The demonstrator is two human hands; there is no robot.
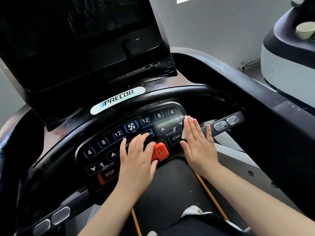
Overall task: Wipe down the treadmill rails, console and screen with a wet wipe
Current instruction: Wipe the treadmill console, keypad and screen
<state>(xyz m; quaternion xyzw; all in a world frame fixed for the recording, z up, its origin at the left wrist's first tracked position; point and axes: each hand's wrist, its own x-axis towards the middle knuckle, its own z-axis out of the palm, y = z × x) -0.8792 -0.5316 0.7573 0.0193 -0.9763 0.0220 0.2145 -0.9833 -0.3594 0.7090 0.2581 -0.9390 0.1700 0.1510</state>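
The black treadmill console (pixel 109 147) with numbered buttons fills the middle of the view. My right hand (pixel 197 143) lies flat, fingers straight, pressing a white wet wipe (pixel 187 118) onto the console's right end beside the START key; only the wipe's edges show. A wet streak shines on the panel left of the wipe. My left hand (pixel 138 157) rests on the console's centre, thumb against the red safety clip (pixel 159 151). The dark screen (pixel 81 41) stands tilted above. The right rail (pixel 228 123) with metal sensor pads runs off to the right.
The left rail (pixel 51 220) with metal pads sits at the lower left. The black belt (pixel 170 193) lies below my arms, and a white shoe (pixel 192 210) shows on it. A neighbouring machine (pixel 286 62) holds a paper cup (pixel 305 30) at the upper right.
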